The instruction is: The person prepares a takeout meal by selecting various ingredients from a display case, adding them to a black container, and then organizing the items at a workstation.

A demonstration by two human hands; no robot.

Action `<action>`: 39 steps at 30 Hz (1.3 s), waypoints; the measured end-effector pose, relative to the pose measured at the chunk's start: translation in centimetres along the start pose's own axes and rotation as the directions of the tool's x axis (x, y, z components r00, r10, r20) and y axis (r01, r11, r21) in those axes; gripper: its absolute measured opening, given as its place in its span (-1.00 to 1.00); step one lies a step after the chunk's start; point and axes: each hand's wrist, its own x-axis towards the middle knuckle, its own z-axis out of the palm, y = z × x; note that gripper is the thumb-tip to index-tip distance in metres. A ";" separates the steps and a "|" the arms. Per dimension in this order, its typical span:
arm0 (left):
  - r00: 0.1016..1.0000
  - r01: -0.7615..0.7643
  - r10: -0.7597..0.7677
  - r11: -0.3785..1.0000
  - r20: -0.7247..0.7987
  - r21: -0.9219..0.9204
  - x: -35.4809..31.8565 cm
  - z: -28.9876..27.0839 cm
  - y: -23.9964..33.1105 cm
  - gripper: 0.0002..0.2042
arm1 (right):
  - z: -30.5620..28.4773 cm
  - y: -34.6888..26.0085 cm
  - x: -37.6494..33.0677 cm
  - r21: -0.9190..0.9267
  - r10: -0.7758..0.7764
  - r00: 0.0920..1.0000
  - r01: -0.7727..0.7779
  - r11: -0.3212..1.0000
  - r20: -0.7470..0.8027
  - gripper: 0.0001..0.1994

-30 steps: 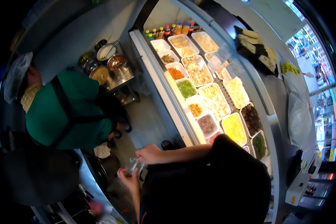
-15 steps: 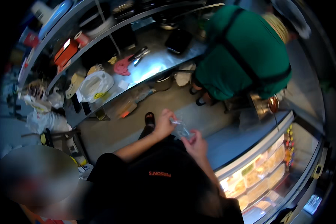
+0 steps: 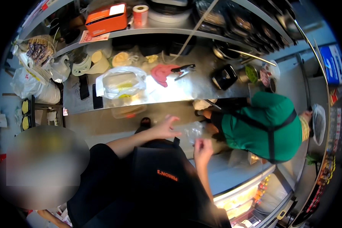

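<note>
My right hand (image 3: 203, 151) is closed, its fingertips pinching a crumpled piece of clear thin plastic (image 3: 194, 131) that hangs above the floor in front of me. Whether the plastic is a bag or a glove is too blurred to tell. To the left of it, my left hand (image 3: 167, 128) has its fingers spread and curved, apart from the plastic and holding nothing. Beyond my hands, a white plastic bag around a clear container (image 3: 121, 81) sits on the steel counter (image 3: 195, 89). A pink cloth (image 3: 162, 74) and a black-handled tool (image 3: 184, 71) lie beside it.
A co-worker in a green shirt (image 3: 250, 129) bends over at the right. Two dark phones (image 3: 97, 96) lie near the counter's front edge. An orange box (image 3: 106, 19) stands on the shelf above. A lit display case (image 3: 239, 199) is at the lower right; another person's blurred head (image 3: 45, 167) is lower left.
My left hand has let go of the clear plastic and drawn apart, while my right still holds it. The view has swung toward the counter, and the co-worker appears lower in it.
</note>
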 end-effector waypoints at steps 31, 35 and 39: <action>0.269 0.684 -0.858 0.490 -0.437 -0.540 -28.3 -0.8 -18.2 -0.79 | 32.4 -17.4 36.7 -0.011 -0.427 0.903 0.428 0.904 0.039 -0.93; 0.352 0.677 -0.780 0.593 -0.517 -0.435 -27.3 -3.1 -18.5 -0.80 | 32.5 -17.3 36.6 0.007 -0.420 0.907 0.420 0.907 0.004 -0.86; 0.439 0.587 -0.719 0.683 -0.538 -0.434 -25.9 -5.6 -17.6 -0.81 | 29.4 -15.4 31.9 0.352 -0.676 0.735 0.646 0.677 -0.050 -0.87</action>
